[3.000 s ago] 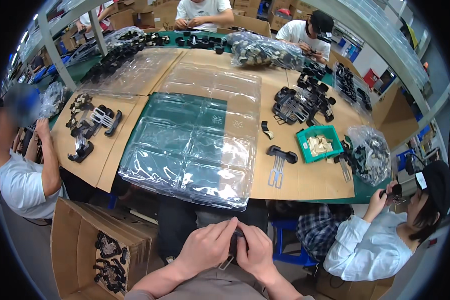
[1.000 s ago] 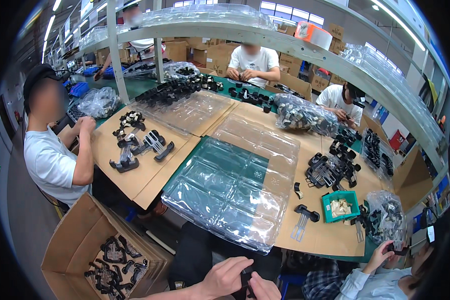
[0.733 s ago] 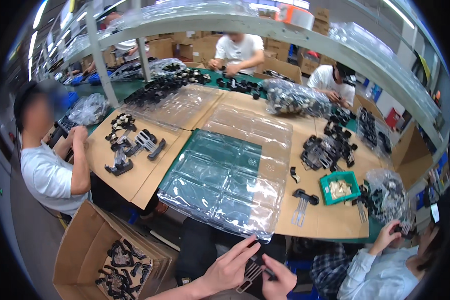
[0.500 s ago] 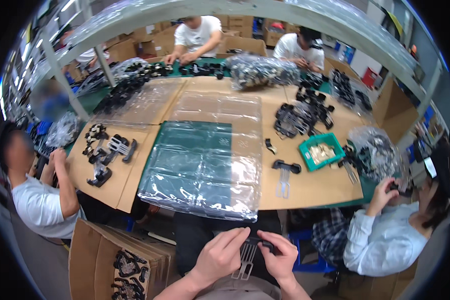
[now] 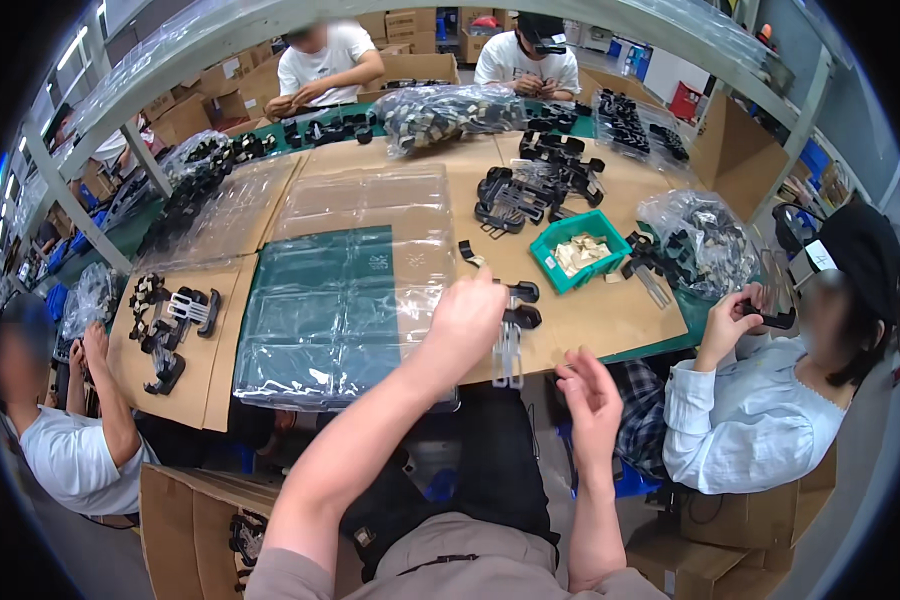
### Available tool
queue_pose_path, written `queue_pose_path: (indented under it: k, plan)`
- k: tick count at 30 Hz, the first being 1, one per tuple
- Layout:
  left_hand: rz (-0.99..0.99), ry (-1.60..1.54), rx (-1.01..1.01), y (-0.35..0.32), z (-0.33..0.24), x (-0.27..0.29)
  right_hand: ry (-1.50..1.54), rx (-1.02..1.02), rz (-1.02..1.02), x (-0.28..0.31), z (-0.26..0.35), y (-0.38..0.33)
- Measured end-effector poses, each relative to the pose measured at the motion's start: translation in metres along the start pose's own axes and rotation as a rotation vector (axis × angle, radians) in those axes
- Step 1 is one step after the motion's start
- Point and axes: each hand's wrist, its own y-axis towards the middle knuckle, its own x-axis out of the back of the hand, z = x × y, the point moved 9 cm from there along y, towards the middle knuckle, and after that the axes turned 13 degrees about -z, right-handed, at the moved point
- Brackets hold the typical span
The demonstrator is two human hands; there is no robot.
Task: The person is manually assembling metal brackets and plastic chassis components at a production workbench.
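Left hand (image 5: 470, 308) low over the cardboard-topped bench (image 5: 635, 325), finger grip hidden, cannot tell; just right of it, black plastic brackets (image 5: 523, 317) with flat metal prongs. Right hand (image 5: 592, 400): fingers loosely curled, parted, nothing visible between. Ahead, curved black piece (image 5: 466, 249). Judged partway: forked brackets heaped (image 5: 515, 198) beyond, green bin (image 5: 543, 262) well stocked with cream pieces (image 5: 582, 255). Leftward, glossy clear moulded tray (image 5: 315, 305).

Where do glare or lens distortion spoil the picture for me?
Head view: white glare breaks up the clear plastic tray, strongest toward its near edge; head view: the overhead shelf beam bows from fisheye distortion, with the corners black; head view: the right hand reads clearly.
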Motion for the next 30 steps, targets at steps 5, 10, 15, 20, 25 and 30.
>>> queue_pose_path:
  k: [5,10,15,20,25,30]
  plan:
    - [0.173,0.097,0.047,0.018,0.020,-0.064,-0.166,-0.046,0.113,-0.002,-0.022,-0.006]
    - [0.212,0.113,0.076,0.020,0.029,-0.075,-0.269,-0.060,0.174,0.006,-0.040,-0.007]
    - [0.234,-0.079,0.158,0.028,0.039,-0.051,-0.270,-0.009,0.137,0.011,-0.040,0.006]
    - [0.152,-0.209,0.380,0.082,0.097,-0.058,-0.334,0.069,0.137,0.012,-0.041,0.010]
    - [0.031,-0.023,0.473,0.129,0.144,-0.108,-0.406,0.092,0.165,0.016,-0.040,-0.004]
    - [0.068,0.068,0.507,0.150,0.157,-0.129,-0.463,0.044,0.083,0.050,-0.051,-0.013]
